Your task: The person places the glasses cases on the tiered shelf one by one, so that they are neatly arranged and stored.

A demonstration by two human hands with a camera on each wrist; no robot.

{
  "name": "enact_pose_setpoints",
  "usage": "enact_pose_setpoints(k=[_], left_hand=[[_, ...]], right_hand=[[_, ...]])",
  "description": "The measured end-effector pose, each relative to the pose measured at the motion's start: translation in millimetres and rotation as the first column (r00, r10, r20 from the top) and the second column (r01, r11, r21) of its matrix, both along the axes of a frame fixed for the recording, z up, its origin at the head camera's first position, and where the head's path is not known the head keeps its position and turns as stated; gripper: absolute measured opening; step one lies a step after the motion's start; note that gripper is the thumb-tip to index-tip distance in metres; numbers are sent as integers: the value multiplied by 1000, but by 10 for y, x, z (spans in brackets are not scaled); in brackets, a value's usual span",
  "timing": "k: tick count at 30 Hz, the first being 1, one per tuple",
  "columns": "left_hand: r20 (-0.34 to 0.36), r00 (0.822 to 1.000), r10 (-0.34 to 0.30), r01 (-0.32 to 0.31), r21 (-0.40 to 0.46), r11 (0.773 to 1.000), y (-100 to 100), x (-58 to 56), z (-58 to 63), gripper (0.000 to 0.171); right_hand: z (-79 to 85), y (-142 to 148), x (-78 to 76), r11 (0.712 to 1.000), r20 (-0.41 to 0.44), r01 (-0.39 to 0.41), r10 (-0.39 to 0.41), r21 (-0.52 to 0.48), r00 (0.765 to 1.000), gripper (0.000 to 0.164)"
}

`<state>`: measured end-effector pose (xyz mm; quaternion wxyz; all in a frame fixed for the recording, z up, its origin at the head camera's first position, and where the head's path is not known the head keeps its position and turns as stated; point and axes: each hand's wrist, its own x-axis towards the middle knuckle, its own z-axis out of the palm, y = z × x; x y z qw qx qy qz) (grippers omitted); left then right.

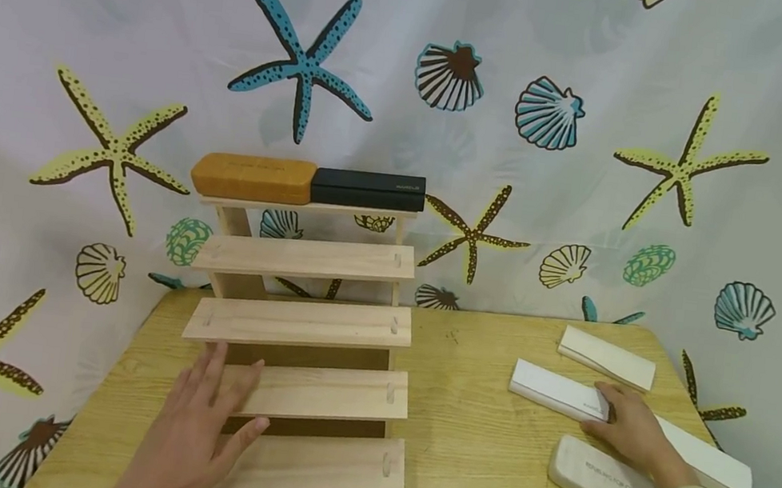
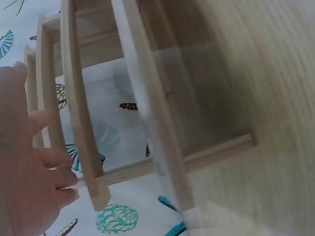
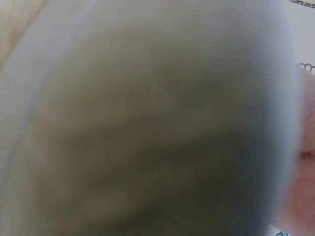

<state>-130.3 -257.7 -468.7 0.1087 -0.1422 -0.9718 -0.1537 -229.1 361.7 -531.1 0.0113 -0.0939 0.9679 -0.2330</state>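
Observation:
A tiered light-wood rack point(image 1: 302, 391) stands on the table at the left. My left hand point(image 1: 197, 423) is at the left ends of its lower shelves, fingers spread and nearly straight. The left wrist view shows that hand point(image 2: 29, 152) beside the rack's slats point(image 2: 81, 108). At the right, my right hand point(image 1: 633, 433) grips a slim white case point(image 1: 555, 389) by its near end, thumb on one side and fingers on the other. In the right wrist view, a large blurred pale shape hides most of the scene; part of the hand point(image 3: 298, 172) shows at the edge.
On the rack's top shelf sit an orange case point(image 1: 253, 178) and a black case point(image 1: 368, 190). Around my right hand lie a cream flat case point(image 1: 606, 357), another white case point(image 1: 707, 461) and a grey-white printed case point(image 1: 603, 481) with a black end. A patterned curtain point(image 1: 388, 139) hangs behind the table.

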Motion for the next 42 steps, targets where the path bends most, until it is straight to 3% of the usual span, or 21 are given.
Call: enact_pose_setpoints(k=[5, 9, 18, 27, 35, 42], left_hand=[[14, 1000, 2, -2, -21, 1000, -2, 10, -88, 70], [-32, 999, 0, -1, -31, 1000, -23, -20, -137, 69], [-63, 998, -8, 7, -14, 1000, 3, -50, -120, 65], [-43, 999, -14, 12, -29, 999, 58, -55, -114, 63], [-30, 999, -18, 17, -23, 1000, 49, -48, -167, 60], [-42, 999, -25, 24, -23, 999, 44, -34, -186, 59]], right_hand=[[91, 0, -14, 999, 19, -14, 14, -29, 1000, 74], [184, -8, -25, 997, 6, -9, 9, -73, 1000, 73], [386, -72, 3, 983, 47, 25, -17, -182, 999, 81], [900, -364, -41, 960, -85, -69, 48, -272, 995, 68], [1343, -761, -153, 951, -159, -177, 140, -253, 977, 58], [1598, -1044, -253, 923, -156, -232, 192, -306, 969, 69]])
